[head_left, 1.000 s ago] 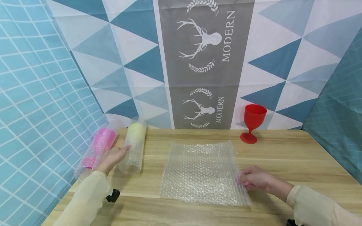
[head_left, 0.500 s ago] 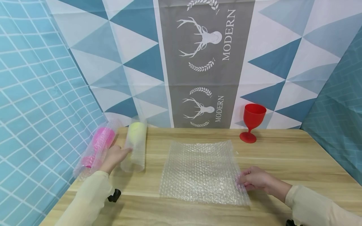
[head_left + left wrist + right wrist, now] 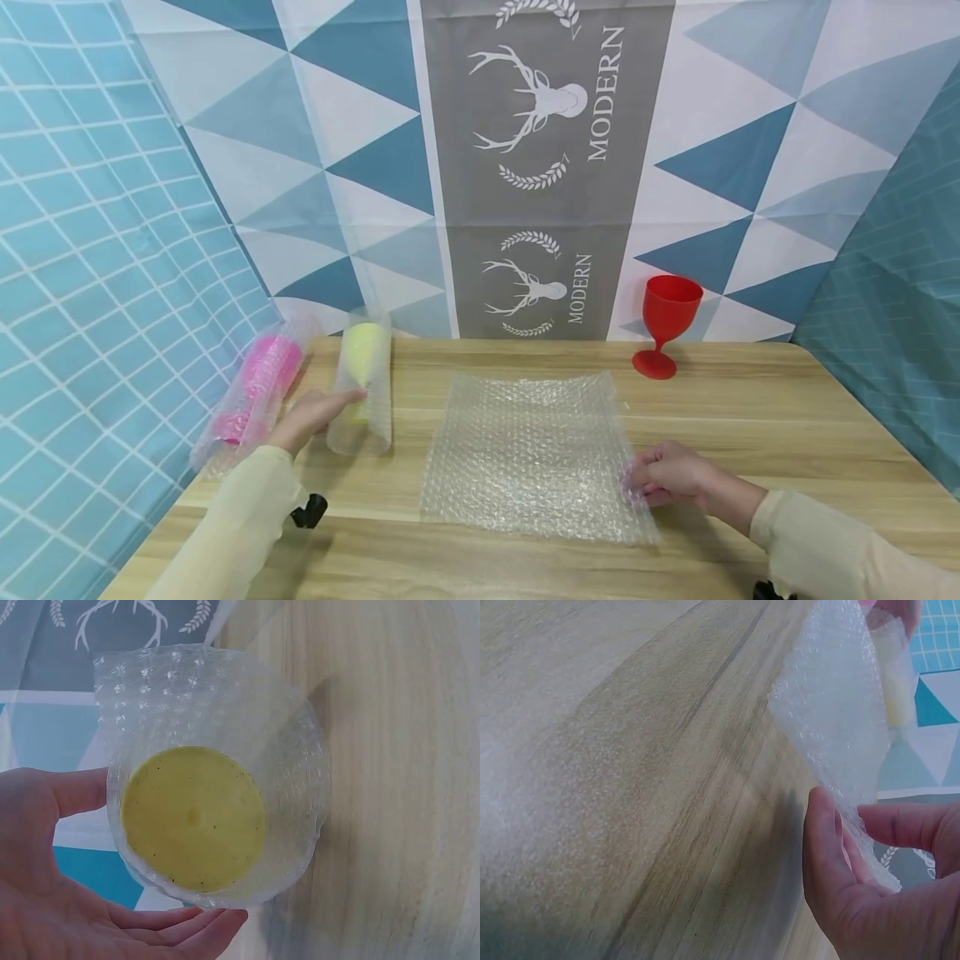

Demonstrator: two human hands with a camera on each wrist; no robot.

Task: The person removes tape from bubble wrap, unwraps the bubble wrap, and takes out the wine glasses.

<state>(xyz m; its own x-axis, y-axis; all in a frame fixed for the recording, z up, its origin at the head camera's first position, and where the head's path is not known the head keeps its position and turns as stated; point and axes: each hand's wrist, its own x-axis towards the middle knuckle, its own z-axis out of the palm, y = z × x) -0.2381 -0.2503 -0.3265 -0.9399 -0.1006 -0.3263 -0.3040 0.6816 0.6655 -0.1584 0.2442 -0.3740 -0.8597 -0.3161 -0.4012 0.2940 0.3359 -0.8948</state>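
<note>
Shifted slightly rightward since the earlier frame are the left hand (image 3: pixel 317 413) and the yellow bubble-wrapped cylinder (image 3: pixel 373 362) it touches, thumb and fingers spread, on the wood-grain counter (image 3: pixel 735 408). "MODERN" reads sideways twice on the gray wall cloth (image 3: pixel 540 204). Wrap blurs the yellow contents. The right hand (image 3: pixel 678 477) pinches a clear bubble-wrap sheet (image 3: pixel 525 458), fingertips partly hidden.

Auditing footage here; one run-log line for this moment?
left hand: holds wrapped yellow goblet | right hand: pinches bubble wrap sheet | red goblet: upright, unwrapped
</note>
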